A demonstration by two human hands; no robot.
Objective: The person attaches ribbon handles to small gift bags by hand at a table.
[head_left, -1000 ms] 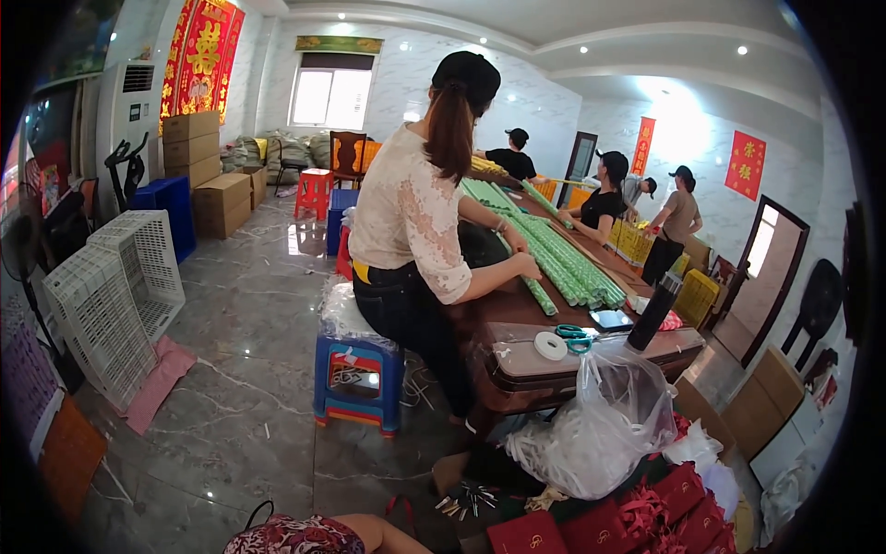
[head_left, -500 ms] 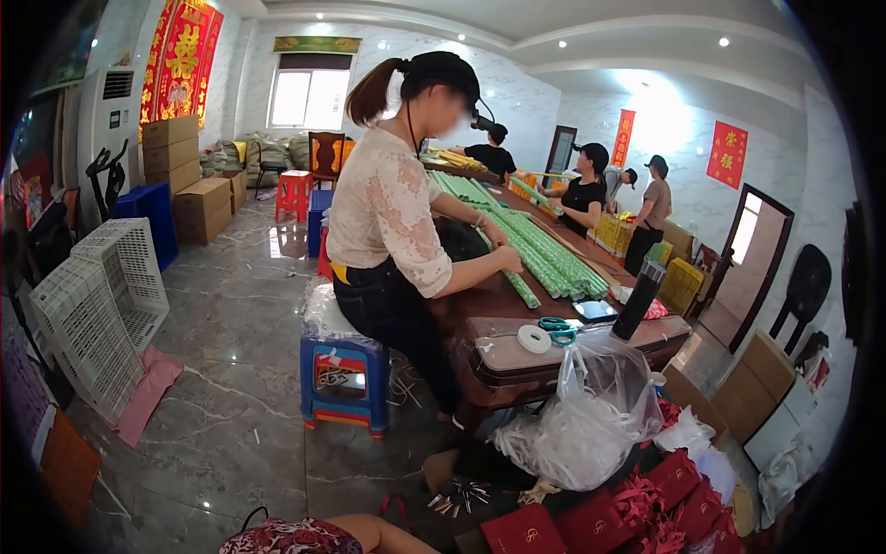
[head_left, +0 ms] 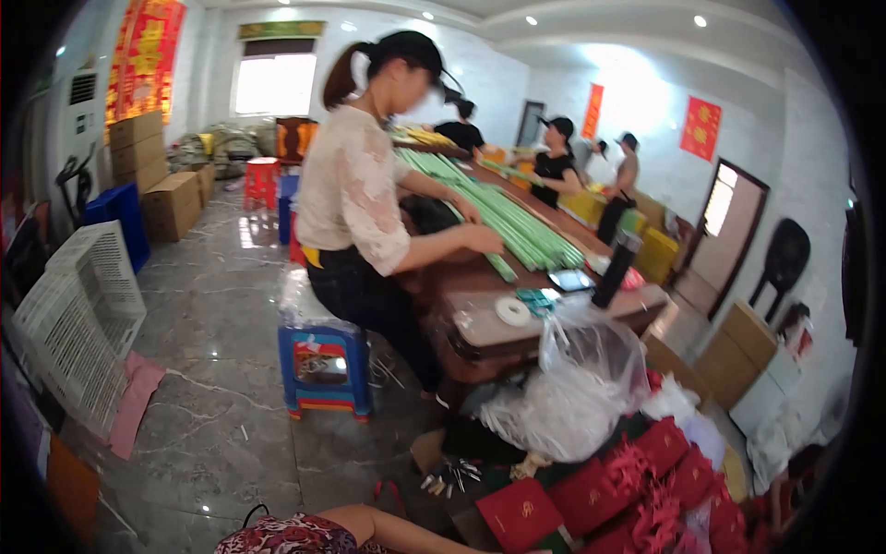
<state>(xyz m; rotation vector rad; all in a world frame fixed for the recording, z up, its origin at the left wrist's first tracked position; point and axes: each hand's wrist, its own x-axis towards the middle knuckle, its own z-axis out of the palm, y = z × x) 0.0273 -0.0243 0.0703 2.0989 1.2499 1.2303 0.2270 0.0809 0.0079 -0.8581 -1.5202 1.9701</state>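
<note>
At the lower edge, perhaps a bare forearm [head_left: 406,531] beside red boxes [head_left: 591,494].

A small packing workshop, by every sign. Long wooden table [head_left: 554,319] down the middle, heaped with bundles of green rods [head_left: 517,226]; several people seated or standing along it, bent over handwork. Stacked cardboard boxes [head_left: 152,180] by the far wall, white plastic crates [head_left: 78,323] on the left, low plastic stools [head_left: 323,365] on a polished stone floor [head_left: 212,305]. Piles of red gift boxes [head_left: 600,489] and a stuffed clear plastic bag [head_left: 572,397] near the table's end. Red banners [head_left: 143,55] on white walls, bare ceiling spotlights.
</note>
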